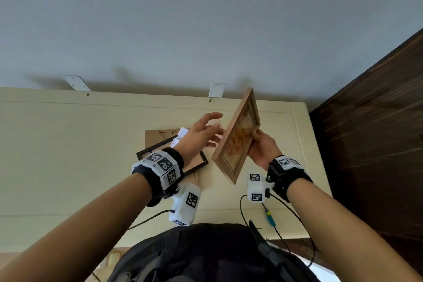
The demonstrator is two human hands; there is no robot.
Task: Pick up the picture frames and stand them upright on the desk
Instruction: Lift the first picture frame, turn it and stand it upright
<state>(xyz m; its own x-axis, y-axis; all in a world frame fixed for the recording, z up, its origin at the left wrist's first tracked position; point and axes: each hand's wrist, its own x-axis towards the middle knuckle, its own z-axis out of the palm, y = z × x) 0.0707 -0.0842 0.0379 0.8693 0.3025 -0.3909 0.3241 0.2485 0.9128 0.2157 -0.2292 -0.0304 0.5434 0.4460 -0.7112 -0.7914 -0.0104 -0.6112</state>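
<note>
The desk (57,155) ends at the grey wall (183,18) behind and close to a dark wooden panel (377,144) on the right, while its left part has much free surface. The right hand (263,149) grasps the wooden frame (238,135) by its right edge and holds it in the air above the desk, tilted, its long axis going from near-left up to far-right, picture side facing the person. The left hand (201,135) is released, fingers spread, just beside the frame's left edge, above a black frame (196,162) lying flat on a brown board (155,137).
</note>
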